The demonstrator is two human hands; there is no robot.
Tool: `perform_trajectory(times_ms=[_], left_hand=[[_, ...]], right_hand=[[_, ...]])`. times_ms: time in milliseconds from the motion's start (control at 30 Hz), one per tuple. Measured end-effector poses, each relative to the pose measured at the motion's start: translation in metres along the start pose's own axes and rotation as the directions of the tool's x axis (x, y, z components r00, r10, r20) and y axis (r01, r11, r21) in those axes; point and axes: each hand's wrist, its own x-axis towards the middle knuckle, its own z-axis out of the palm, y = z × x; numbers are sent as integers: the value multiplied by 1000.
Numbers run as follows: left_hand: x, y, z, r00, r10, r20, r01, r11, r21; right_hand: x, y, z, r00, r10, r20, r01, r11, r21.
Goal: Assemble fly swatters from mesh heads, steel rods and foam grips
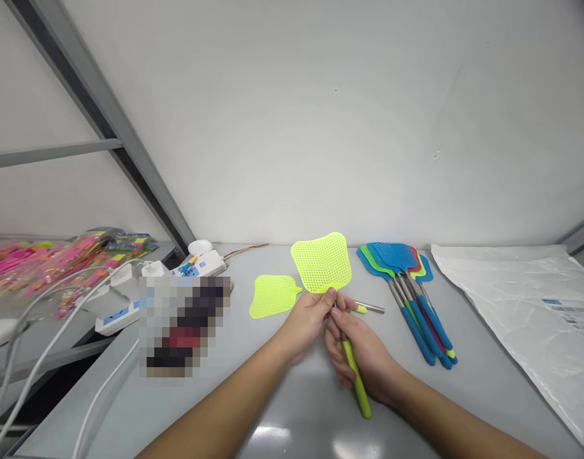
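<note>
A yellow-green perforated fly swatter head (322,262) stands up from my left hand (307,324), whose thumb and fingers pinch its neck. Closed around the handle of the same colour, my right hand (357,347) grips the fly swatter handle (357,382) near its thin metal rod. Head and rod meet between my fingertips, and the fingers hide whether they are joined. A second yellow-green swatter head (273,296) lies flat to the left of my hands. Just behind my right hand lies a metal rod (375,308) with a yellow-green end, partly covered.
Several fly swatters (421,325) in blue, green and red are piled at the right. Beyond them lies a white plastic mailer (507,306). A pixelated object (187,331), a power strip (117,319) and white cables occupy the left. Packaged pink items (57,261) sit past the frame post.
</note>
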Motion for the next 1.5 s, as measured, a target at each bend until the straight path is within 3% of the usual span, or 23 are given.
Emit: perform_trajectory(times_ms=[133, 267, 400, 500, 600, 700, 867, 967, 1233, 1367, 1500], left_hand=[[7, 6, -8, 990, 84, -117, -96, 990, -103], [12, 21, -25, 937, 220, -270, -263, 955, -139], [8, 18, -21, 959, 196, -205, -214, 974, -69], [2, 5, -7, 994, 83, -69, -82, 997, 11], [-2, -3, 2, 1000, -3, 4, 3, 999, 55], [0, 3, -1, 995, 69, -72, -68, 998, 16], [4, 24, -14, 936, 240, -259, -248, 969, 1], [3, 25, -15, 933, 258, -252, -264, 965, 11], [-3, 0, 3, 991, 126, -42, -121, 987, 105], [-2, 9, -1, 970, 194, -145, -185, 980, 73], [3, 27, -13, 912, 304, -277, -290, 953, 91]], right_hand=[[-2, 2, 0, 998, 25, 49, -24, 1000, -19], [-9, 6, 2, 988, 42, 149, -34, 998, -52], [-11, 9, 2, 984, 22, 174, -16, 999, -37], [-7, 9, 0, 991, 14, 131, -16, 1000, 9], [-2, 8, -1, 998, 2, 66, -3, 1000, 16], [0, 6, -1, 997, 6, 77, -4, 1000, -18], [-6, 5, 1, 990, -2, 142, 22, 990, -136], [-9, 7, 2, 988, -1, 156, 27, 987, -162], [-4, 13, 0, 997, -24, 76, 29, 997, -64], [-5, 12, 3, 998, -23, 61, 32, 988, -151], [-10, 11, 5, 996, -9, 85, 30, 967, -253]])
